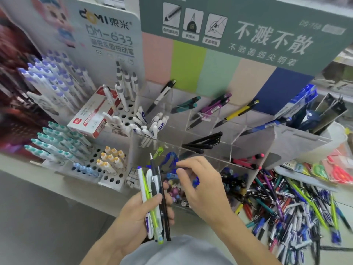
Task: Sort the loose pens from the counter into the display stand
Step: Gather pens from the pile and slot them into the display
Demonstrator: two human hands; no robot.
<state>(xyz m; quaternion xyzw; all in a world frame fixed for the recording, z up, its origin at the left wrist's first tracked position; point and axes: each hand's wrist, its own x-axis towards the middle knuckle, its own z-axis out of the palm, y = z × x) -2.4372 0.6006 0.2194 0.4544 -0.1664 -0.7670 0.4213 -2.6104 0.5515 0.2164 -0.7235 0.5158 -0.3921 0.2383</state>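
Low in the centre of the frame, the left hand (142,213) grips a bundle of pens (154,199), fingers curled round them, tips pointing up. Just right of it, the right hand (200,185) pinches a small blue pen (195,182) over the front compartments of the clear display stand (236,138), which fills the middle of the frame. Loose pens (298,211) lie heaped on the counter (47,217) at lower right. At left stands a white peg rack (114,180) of pens.
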